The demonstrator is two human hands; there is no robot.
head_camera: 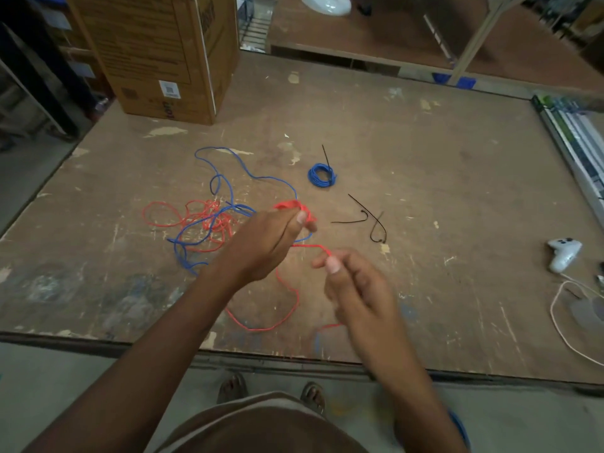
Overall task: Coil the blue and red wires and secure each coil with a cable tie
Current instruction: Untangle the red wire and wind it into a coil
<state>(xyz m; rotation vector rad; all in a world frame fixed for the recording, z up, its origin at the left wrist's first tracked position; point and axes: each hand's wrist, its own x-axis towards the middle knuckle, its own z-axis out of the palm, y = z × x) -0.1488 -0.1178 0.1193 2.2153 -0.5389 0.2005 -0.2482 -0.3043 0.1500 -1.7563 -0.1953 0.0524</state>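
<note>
- The left hand point(268, 243) is raised over the worn brown wooden surface point(425, 158), its grip closed on a small bunch of red wire loops point(292, 206) at the fingertips.
- The right hand point(353, 286) pinches a strand of the same thin red wire point(312, 246) between thumb and forefinger; the strand runs across to the left hand.
- More of this red wire sags in a loose loop below both hands, near the front edge of the surface.
- A loose tangle of red wire and blue wire point(209, 223) lies left of the hands.
- A finished small blue wire coil point(322, 174) bound by a black cable tie point(326, 155) lies beyond the hands.
- Two loose black cable ties point(366, 214) lie right of the left hand, crossing each other.
- A tall brown cardboard box point(157, 50) stands at the far left corner; a white game controller point(563, 253) rests at the right edge.
</note>
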